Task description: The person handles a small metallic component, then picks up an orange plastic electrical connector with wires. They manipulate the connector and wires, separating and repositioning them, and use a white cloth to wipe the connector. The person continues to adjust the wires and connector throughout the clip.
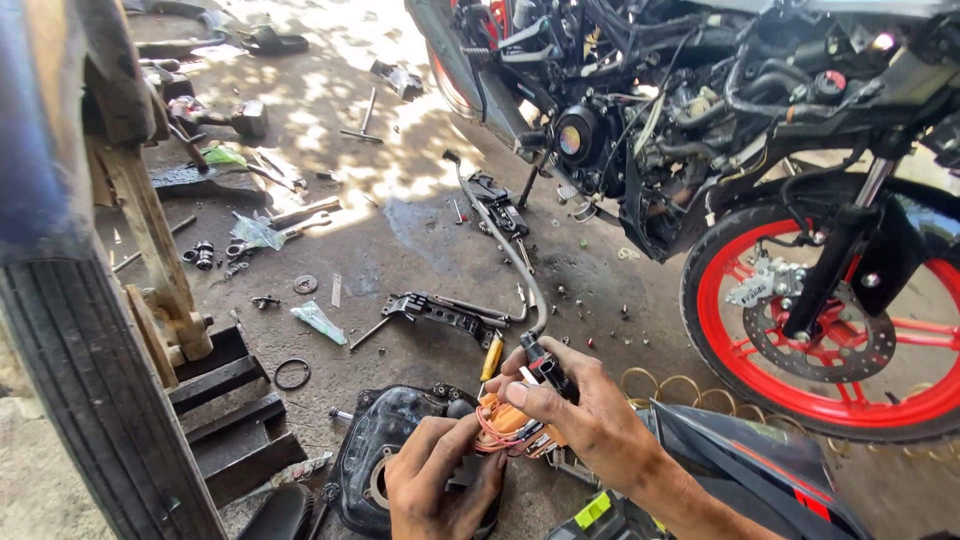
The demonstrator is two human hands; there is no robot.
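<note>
head view: both hands' fingers (545, 395) pinch the orange wiring connector (505, 425) between them.

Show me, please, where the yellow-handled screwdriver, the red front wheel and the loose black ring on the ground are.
yellow-handled screwdriver (491, 356): head view, on its yellow handle.
red front wheel (716, 330): head view, on the red rim's left side.
black ring (292, 374): head view, on the ring's band.
</note>
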